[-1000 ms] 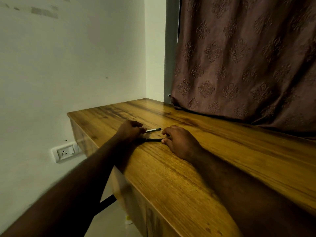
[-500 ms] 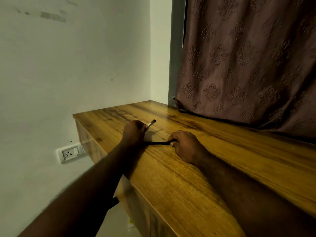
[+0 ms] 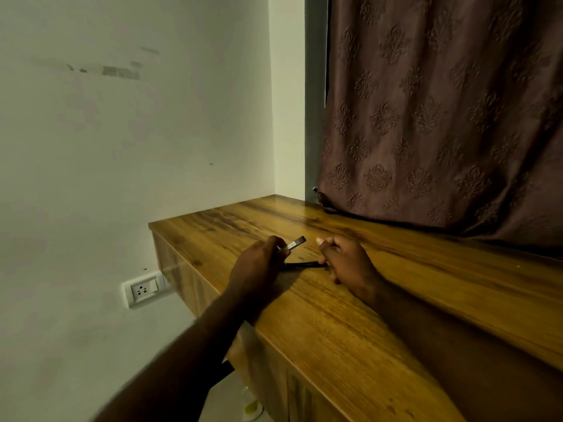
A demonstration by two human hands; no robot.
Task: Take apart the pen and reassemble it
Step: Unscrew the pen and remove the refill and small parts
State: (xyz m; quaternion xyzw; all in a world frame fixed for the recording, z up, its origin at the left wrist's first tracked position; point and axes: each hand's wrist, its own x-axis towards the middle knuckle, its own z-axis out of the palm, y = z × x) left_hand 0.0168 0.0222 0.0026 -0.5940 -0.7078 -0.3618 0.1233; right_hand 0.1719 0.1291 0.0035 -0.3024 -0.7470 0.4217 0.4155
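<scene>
My left hand (image 3: 259,266) rests on the wooden desk (image 3: 350,315) and is closed around a slim silver pen piece (image 3: 294,243). The piece's free end sticks out up and to the right, above the desk. A black pen barrel (image 3: 304,264) lies flat on the wood between my hands. My right hand (image 3: 347,263) sits at the barrel's right end with curled fingers pinching that end and the index finger raised. The barrel's left end reaches under my left hand.
The desk's left edge drops off close to my left wrist, beside a white wall with a power socket (image 3: 143,289). A brown patterned curtain (image 3: 441,117) hangs along the desk's back edge. Something pale yellow (image 3: 253,408) lies on the floor below.
My left hand has lifted the silver piece off the desk and tilted its end upward. My right hand has stayed at the black barrel's right end, and its index finger has lifted.
</scene>
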